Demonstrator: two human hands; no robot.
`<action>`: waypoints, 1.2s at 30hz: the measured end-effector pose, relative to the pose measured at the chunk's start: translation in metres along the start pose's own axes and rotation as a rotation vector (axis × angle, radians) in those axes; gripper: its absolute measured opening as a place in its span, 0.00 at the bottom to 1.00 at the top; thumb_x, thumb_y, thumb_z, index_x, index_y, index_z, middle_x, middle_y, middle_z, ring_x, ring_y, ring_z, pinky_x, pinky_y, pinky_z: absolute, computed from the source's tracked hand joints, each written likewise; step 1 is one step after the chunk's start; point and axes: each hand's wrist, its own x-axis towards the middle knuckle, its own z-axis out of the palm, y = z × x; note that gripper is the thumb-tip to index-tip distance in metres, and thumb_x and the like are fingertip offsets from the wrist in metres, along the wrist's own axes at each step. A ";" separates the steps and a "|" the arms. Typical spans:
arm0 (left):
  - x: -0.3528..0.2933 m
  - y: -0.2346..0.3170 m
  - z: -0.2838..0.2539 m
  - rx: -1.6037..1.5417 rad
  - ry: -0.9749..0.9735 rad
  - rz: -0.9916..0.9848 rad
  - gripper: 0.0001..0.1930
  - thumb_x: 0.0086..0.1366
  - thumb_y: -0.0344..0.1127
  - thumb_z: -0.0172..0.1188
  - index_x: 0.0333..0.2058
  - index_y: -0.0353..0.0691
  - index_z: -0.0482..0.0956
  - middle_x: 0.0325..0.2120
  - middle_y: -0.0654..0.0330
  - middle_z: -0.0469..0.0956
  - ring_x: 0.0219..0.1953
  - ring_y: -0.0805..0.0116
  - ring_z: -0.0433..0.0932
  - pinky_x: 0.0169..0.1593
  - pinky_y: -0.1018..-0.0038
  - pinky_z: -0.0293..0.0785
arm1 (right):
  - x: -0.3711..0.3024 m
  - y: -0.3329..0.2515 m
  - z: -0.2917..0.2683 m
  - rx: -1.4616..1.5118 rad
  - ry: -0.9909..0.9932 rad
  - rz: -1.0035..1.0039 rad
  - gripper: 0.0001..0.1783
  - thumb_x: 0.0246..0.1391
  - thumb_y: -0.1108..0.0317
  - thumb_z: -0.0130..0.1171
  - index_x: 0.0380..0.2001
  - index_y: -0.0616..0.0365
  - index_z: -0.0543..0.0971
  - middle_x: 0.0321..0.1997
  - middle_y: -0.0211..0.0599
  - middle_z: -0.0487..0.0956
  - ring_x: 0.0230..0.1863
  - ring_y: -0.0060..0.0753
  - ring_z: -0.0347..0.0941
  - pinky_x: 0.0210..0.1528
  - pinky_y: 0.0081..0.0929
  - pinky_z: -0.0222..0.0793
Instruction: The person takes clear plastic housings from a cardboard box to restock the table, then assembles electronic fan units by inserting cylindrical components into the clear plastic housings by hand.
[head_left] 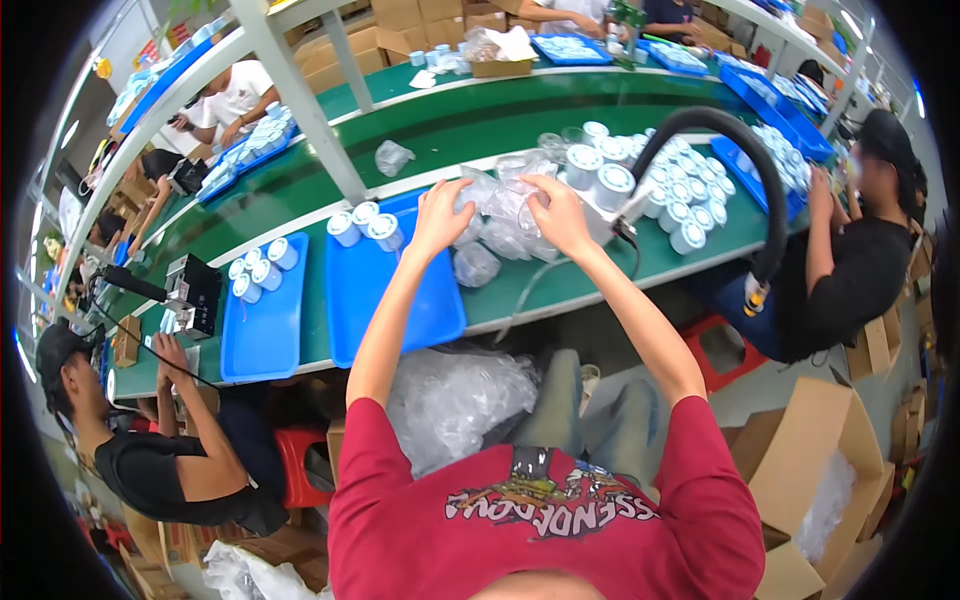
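Observation:
Both my hands are raised over the green bench, with crumpled clear plastic (505, 200) between them, apparently thin bags. My left hand (440, 213) curls its fingers and thumb against the plastic's left side. At the opposite side my right hand (560, 215) grips it with bent fingers. A balled clear plastic bag (476, 265) lies just below them on the bench. Close to my right hand stand white cups with blue-marked lids (613, 185). Under my left forearm lies a blue tray (385, 300) with several such cups (384, 231) at its far end.
Another blue tray (262, 335) with cups stands further left. A black flexible hose (765, 170) arches over the bench at right. Beyond runs a green conveyor (450, 120). Seated co-workers flank me. An open cardboard box (800, 470) stands right, and a large plastic bag (455, 400) hangs below the bench.

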 end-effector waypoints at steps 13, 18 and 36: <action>0.083 -0.252 0.001 0.328 -0.137 -0.689 0.47 0.41 0.53 0.66 0.59 0.49 0.54 0.54 0.44 0.61 0.54 0.44 0.65 0.54 0.53 0.63 | 0.010 0.009 0.030 -0.432 -0.395 -0.050 0.40 0.43 0.60 0.61 0.61 0.46 0.58 0.62 0.55 0.57 0.61 0.57 0.54 0.61 0.44 0.51; 0.100 -0.246 0.014 0.407 -0.214 -0.658 0.39 0.44 0.50 0.64 0.55 0.48 0.58 0.47 0.48 0.68 0.48 0.47 0.72 0.50 0.54 0.66 | 0.003 -0.037 -0.029 -0.307 -0.333 -0.060 0.28 0.48 0.62 0.58 0.54 0.51 0.67 0.59 0.46 0.62 0.58 0.50 0.58 0.60 0.41 0.52; -0.020 0.047 -0.116 -0.312 0.075 -0.043 0.26 0.47 0.39 0.65 0.45 0.38 0.70 0.38 0.56 0.71 0.40 0.64 0.72 0.43 0.71 0.70 | -0.115 -0.181 -0.375 0.273 0.277 -0.887 0.34 0.45 0.58 0.61 0.52 0.66 0.63 0.51 0.44 0.67 0.43 0.38 0.69 0.50 0.36 0.60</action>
